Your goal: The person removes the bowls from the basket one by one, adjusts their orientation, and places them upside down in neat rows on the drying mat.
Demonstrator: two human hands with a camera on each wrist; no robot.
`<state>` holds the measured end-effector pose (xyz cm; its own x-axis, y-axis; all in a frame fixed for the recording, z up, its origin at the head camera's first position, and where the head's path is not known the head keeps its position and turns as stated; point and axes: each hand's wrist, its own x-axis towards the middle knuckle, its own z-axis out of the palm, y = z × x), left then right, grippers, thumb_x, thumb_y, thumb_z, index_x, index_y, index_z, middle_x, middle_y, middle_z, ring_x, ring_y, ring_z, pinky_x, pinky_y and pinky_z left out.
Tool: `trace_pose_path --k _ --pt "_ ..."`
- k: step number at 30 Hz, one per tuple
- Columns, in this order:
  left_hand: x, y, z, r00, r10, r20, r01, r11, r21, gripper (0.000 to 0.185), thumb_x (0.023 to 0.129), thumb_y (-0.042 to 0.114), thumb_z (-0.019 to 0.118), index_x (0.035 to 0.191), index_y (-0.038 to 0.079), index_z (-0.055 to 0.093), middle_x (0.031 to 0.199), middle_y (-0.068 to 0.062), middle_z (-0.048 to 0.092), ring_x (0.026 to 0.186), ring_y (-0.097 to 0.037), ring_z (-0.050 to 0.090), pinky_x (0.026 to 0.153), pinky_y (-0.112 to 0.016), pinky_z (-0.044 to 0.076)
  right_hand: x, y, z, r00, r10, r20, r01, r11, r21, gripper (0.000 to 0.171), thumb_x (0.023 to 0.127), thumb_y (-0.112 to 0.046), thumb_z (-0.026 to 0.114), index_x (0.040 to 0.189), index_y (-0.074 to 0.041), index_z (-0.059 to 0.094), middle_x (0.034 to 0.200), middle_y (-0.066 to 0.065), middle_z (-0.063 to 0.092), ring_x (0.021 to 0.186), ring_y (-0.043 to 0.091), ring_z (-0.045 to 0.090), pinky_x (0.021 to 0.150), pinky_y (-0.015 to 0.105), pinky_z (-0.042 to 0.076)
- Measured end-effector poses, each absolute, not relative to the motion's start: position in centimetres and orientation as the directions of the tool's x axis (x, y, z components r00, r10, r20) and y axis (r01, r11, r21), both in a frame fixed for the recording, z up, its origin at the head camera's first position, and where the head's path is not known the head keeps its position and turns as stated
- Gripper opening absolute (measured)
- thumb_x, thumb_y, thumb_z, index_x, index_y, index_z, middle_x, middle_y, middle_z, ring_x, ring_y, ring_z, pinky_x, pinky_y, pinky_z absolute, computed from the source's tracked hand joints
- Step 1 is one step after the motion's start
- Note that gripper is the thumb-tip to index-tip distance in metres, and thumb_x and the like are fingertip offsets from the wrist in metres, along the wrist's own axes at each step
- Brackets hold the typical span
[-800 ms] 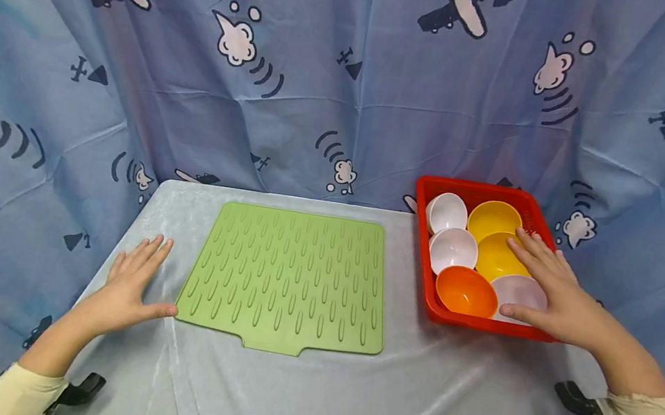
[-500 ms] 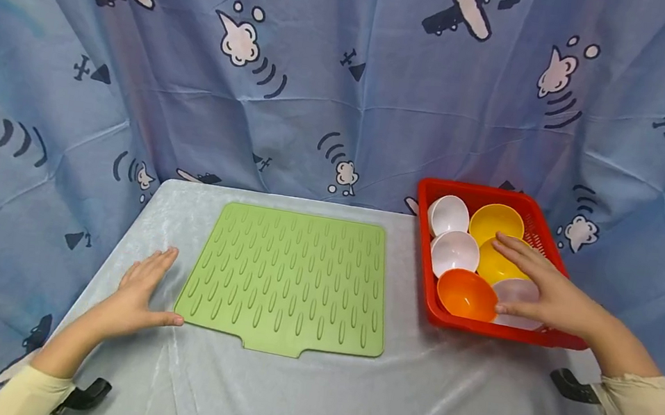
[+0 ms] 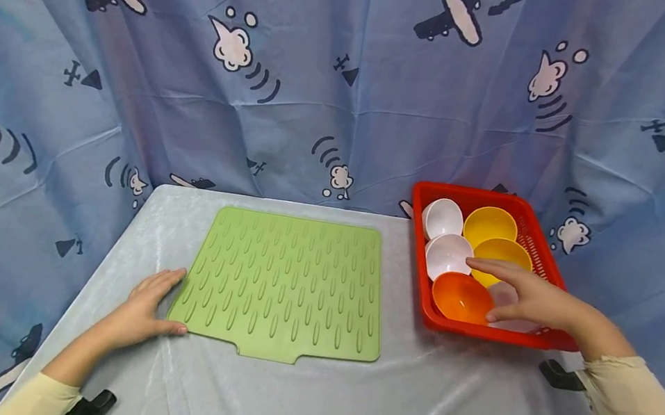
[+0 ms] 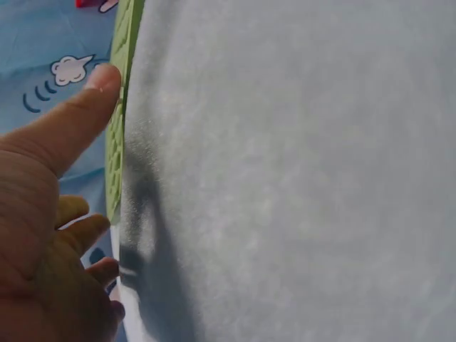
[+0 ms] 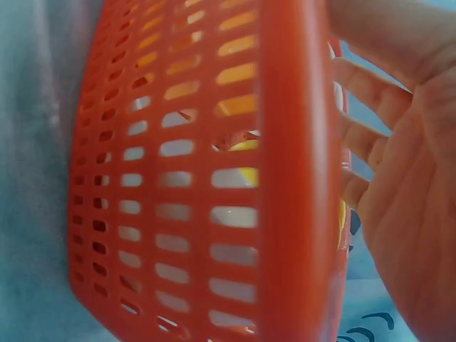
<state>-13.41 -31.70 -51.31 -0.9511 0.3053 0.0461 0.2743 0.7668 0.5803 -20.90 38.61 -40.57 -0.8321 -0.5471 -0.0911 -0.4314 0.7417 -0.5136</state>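
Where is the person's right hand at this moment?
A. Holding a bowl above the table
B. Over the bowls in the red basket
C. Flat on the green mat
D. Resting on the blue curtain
B: the right hand reaches with straight fingers over the bowls in the red basket, by the orange bowl, while the left hand touches the green mat.

A red slotted basket [image 3: 543,260] is sitting at the table's right edge, holding bowls packed rim to rim. An orange bowl [image 3: 462,298] is lying upright at its near-left corner. A ribbed green mat [image 3: 287,286] is lying flat at centre.
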Motion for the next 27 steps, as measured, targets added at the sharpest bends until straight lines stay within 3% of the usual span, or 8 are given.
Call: trace_pose_path --k 2,6,13,22,27 --pt "-13.2 -31.8 -51.5 -0.952 0.302 0.044 0.271 0.767 0.581 0.11 0.073 0.042 0.092 0.157 -0.001 0.034 0.158 -0.027 0.038 0.147 -0.051 0.022 0.111 -0.072 0.018 -21.2 38.3 -40.7 -0.824 -0.556 -0.107 -0.432 0.74 -0.516 0.086 0.078 -0.028 0.089 0.154 -0.025 0.047 0.155 0.003 0.046 0.139 0.023 0.04 0.106 0.049 0.047" --pt "-13.2 -31.9 -51.5 -0.954 0.301 0.016 0.253 0.771 0.584 0.11 0.073 0.043 0.092 0.158 0.002 0.034 0.159 -0.025 0.037 0.148 -0.05 0.021 0.112 -0.071 0.018 -21.7 38.1 -41.0 -0.813 -0.559 -0.163 -0.395 0.735 -0.551 0.088 0.077 -0.025 0.09 0.154 -0.019 0.047 0.156 0.007 0.045 0.14 0.033 0.038 0.107 0.061 0.042" --pt "-13.3 -32.1 -51.7 -0.956 0.294 0.011 0.246 0.778 0.579 0.107 0.074 0.042 0.091 0.156 0.002 0.037 0.157 -0.025 0.039 0.148 -0.05 0.023 0.113 -0.071 0.02 -22.3 37.9 -41.9 -0.789 -0.583 -0.191 -0.427 0.746 -0.511 0.092 0.074 -0.023 0.092 0.154 -0.014 0.048 0.154 0.011 0.047 0.139 0.037 0.039 0.109 0.064 0.037" --pt "-13.4 -32.4 -51.9 -0.96 0.28 0.005 0.232 0.785 0.575 0.097 0.078 0.041 0.088 0.154 0.001 0.042 0.155 -0.026 0.042 0.148 -0.048 0.024 0.114 -0.07 0.021 -22.8 37.4 -42.3 -0.788 -0.559 -0.257 -0.415 0.791 -0.449 0.097 0.072 -0.032 0.093 0.155 -0.019 0.046 0.156 0.013 0.046 0.14 0.042 0.037 0.108 0.069 0.037" --pt "-13.6 -32.3 -51.9 -0.961 0.276 0.016 0.234 0.785 0.573 0.097 0.077 0.041 0.089 0.152 -0.001 0.045 0.154 -0.024 0.044 0.147 -0.048 0.026 0.114 -0.069 0.021 -22.9 36.8 -42.1 -0.787 -0.543 -0.292 -0.407 0.813 -0.416 0.097 0.071 -0.034 0.093 0.154 -0.011 0.047 0.155 0.018 0.045 0.14 0.047 0.034 0.108 0.072 0.032"
